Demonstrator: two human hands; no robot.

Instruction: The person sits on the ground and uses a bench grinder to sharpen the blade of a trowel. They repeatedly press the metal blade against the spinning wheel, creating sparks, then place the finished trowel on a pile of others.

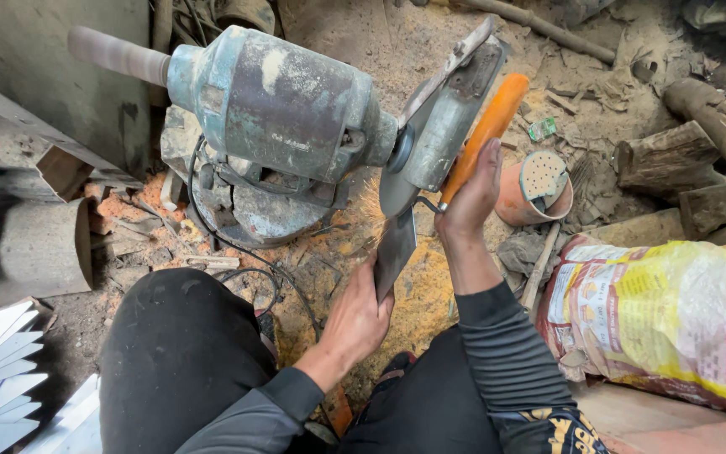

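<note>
The right hand [474, 192] clasps the orange handle [487, 128] while the left hand [361, 318] pinches the blade [395, 249], steadying it against the bench grinder [283, 101] wheel.

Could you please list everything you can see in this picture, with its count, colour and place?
bench grinder: one, worn blue-grey, centre, on the ground
blade: one, dark grey, held at the grinder's wheel
orange handle: one, orange, right of the wheel guard
clay pot: one, terracotta, right of centre
printed sack: one, yellow and white, lower right
logs: several, brown, upper right
metal sheets: several, pale grey, lower left
left hand: one, holds the blade's lower end
right hand: one, grips the orange handle
</note>
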